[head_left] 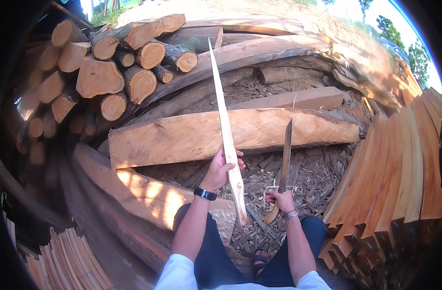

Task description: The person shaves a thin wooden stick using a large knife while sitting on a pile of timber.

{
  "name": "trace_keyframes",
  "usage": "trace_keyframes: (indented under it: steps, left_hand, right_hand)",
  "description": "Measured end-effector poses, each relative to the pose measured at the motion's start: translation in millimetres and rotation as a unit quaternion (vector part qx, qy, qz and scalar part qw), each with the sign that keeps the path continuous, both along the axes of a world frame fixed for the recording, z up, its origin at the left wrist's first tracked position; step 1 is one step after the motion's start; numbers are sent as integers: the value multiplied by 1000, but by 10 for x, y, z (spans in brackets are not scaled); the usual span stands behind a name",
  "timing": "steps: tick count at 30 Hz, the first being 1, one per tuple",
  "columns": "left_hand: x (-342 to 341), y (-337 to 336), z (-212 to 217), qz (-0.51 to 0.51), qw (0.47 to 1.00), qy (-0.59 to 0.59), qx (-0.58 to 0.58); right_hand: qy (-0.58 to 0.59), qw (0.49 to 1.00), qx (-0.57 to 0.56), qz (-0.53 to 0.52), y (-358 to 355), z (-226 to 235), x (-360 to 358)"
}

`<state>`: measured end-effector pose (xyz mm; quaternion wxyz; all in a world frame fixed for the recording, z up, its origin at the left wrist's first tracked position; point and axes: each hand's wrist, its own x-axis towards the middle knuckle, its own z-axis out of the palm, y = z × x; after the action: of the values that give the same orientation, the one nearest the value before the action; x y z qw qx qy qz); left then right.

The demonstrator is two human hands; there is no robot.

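Observation:
A long pale stick of peeled wood (223, 107), narrowing to a point at its far end, stands nearly upright in front of me. My left hand (222, 167) is closed round its lower part, the thumb lying across the near face. In my right hand (281, 200) is a machete (285, 154) with a dark blade and a light wooden handle. The blade points away from me, apart from the stick and to its right. A thick squared timber (182, 137) lies crosswise behind both hands.
Cut logs (142, 84) are piled at the far left. Sawn planks (390, 164) stack up at the right, and thin slats (68, 261) stand at the lower left. Another timber (148, 193) slants by my left knee. Wood chips (308, 181) cover the ground near my sandalled foot (260, 258).

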<state>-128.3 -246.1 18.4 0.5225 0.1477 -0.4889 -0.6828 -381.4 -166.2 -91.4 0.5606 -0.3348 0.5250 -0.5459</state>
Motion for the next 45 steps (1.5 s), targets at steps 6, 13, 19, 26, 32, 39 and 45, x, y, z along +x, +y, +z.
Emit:
trace_keyframes:
  steps: [6, 13, 19, 26, 32, 39, 45]
  left_hand:
    - [112, 77, -14, 53, 997, -48, 8]
    - [357, 182, -101, 140, 978, -157, -4]
    - [271, 312, 40, 204, 961, -186, -33]
    - [59, 306, 609, 218, 942, -246, -68]
    - [-418, 129, 1089, 209, 910, -320, -158]
    - [-1116, 87, 1044, 189, 910, -306, -206]
    - [-1385, -43, 670, 177, 943, -227, -169]
  right_hand:
    - [-9, 1000, 7, 14, 0, 9, 7]
    - [9, 999, -5, 43, -73, 95, -42]
    - [40, 997, -58, 27, -99, 180, -172]
    - [146, 985, -84, -38, 67, 228, -468]
    - [148, 983, -82, -70, 166, 302, -628]
    - [116, 985, -100, -82, 46, 159, -726]
    - [98, 985, -113, -81, 111, 283, -646]
